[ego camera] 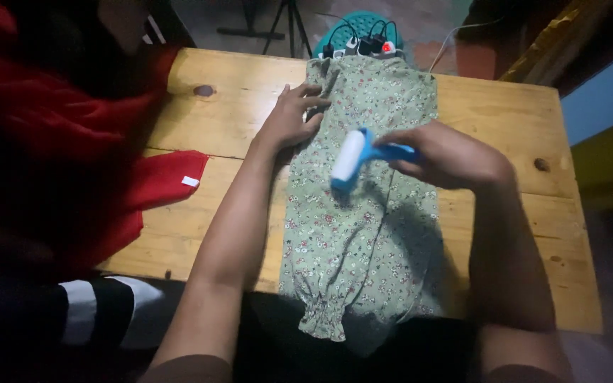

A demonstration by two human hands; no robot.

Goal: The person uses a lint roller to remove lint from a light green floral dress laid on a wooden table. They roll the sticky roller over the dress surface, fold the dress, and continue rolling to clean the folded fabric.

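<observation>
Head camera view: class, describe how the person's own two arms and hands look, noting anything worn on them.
Both forearms are bare from elbow to fingers, with no sleeves in view. The left hand and right hand wear no gloves, and no rings, watch or bracelets can be made out in the dim light. Fingers look slender, nails short.

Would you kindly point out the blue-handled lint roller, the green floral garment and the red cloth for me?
Blue-handled lint roller (348,157), head view, on its white roll.
Green floral garment (352,241), head view, on its middle panel.
Red cloth (161,181), head view, on the part lying on the table.
</observation>
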